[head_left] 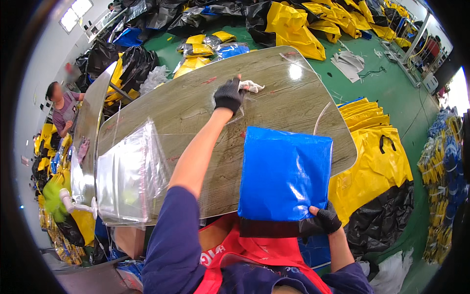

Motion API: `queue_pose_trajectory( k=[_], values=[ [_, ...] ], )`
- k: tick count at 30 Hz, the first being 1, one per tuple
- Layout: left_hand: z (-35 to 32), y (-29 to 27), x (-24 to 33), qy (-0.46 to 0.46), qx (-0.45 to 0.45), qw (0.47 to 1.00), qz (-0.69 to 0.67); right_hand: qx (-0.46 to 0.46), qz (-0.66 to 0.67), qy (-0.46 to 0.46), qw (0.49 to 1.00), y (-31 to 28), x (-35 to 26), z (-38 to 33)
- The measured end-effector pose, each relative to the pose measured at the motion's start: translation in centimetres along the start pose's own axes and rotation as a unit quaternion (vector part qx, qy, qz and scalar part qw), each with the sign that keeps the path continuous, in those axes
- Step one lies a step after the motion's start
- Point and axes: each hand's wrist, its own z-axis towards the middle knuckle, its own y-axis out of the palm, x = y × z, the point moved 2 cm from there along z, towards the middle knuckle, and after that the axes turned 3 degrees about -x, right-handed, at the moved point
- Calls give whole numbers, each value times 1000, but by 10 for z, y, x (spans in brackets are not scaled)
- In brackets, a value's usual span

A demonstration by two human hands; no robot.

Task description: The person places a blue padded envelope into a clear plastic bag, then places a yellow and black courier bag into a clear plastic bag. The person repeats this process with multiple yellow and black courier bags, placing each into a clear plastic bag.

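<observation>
My right hand (327, 219), in a black fingerless glove, grips the lower right corner of a folded blue sheet bag (289, 174). The bag has a black strip along its near edge and lies partly over the table's near side, with my thumb on top of it. My left hand (229, 95), gloved alike, reaches across to the middle of the wood-patterned table (279, 112). Its fingers are closed at a crumpled white rag (251, 86); the palm side is hidden. Clear plastic lies under and beside this hand.
A stack of clear plastic bags (125, 179) lies on the table's left. Yellow bags (374, 157) are piled to the right, beside black sheeting (382, 215). A small green fan (55, 201) is clipped at the left. Another person (63, 108) stands at the far left.
</observation>
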Motion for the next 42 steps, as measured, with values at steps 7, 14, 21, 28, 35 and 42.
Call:
queue_pose_trajectory(
  k=[7,14,21,28,35,42],
  values=[
    [-62,-2,-69,88,98,970,-206,46,-1,29,999,12,-15,-8],
    [-334,-86,-100,-53,-38,997,44,-95,-132,68,984,78,-38,56],
    [-338,-96,-94,-65,-46,994,70,-130,-199,44,970,93,-83,70],
    [-335,-74,-115,-70,-48,995,49,-131,-211,80,965,87,-94,68],
    [-331,-89,-100,-103,-35,992,65,-144,-235,78,958,90,-112,80],
    [-332,-70,-110,-75,-10,995,57,-127,-246,83,957,86,-107,80]
  ],
)
